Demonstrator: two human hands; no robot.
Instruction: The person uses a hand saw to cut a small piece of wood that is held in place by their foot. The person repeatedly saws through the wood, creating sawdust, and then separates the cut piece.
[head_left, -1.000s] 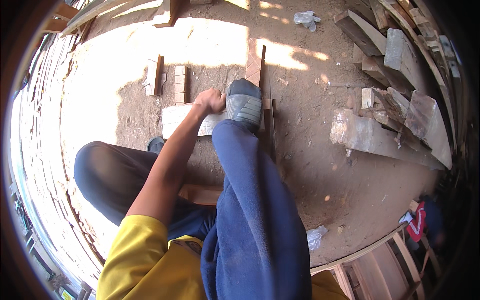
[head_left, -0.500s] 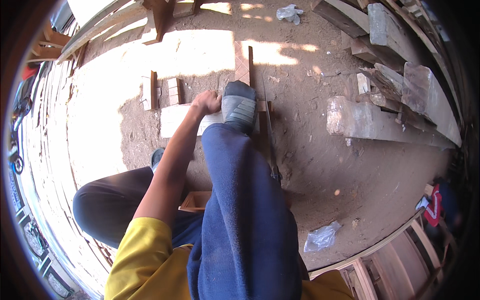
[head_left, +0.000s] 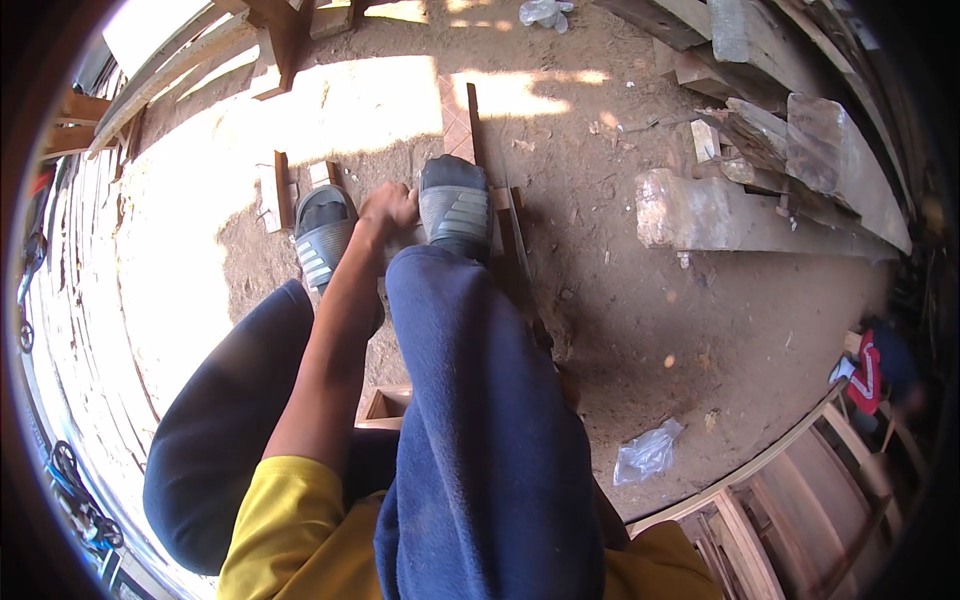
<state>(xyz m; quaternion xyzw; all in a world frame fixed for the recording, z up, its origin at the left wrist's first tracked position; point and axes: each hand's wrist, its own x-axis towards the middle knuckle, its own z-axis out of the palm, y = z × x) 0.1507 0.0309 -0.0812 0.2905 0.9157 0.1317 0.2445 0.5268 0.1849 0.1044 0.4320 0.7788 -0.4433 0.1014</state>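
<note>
My left hand [head_left: 390, 208] has its fingers curled on a pale wooden board [head_left: 405, 240] laid crosswise on the dirt. My right sandalled foot [head_left: 454, 200] presses on that board; my left sandalled foot [head_left: 322, 225] rests by its left end. Beyond my right foot lies a narrow reddish plank [head_left: 457, 120] marked with diagonal lines. A long thin strip [head_left: 515, 215], perhaps a blade, runs down beside the board's right end and behind my blue-trousered leg. My right hand is out of sight. An open wooden box [head_left: 385, 403] lies between my legs.
Short wood pieces [head_left: 272, 190] lie beyond my left foot. Heavy weathered timbers [head_left: 740, 215] are piled at the right, more lumber [head_left: 190, 70] at upper left. A plastic bag [head_left: 645, 455], wooden framework [head_left: 770, 500] and red-and-dark cloth [head_left: 868, 370] are at lower right. Bicycle-like metal parts [head_left: 85, 500] show at far left.
My left foot has moved forward and up to beside the board's left end, raising the knee. My left hand has shifted slightly left in the picture, still on the board, as the view shifts.
</note>
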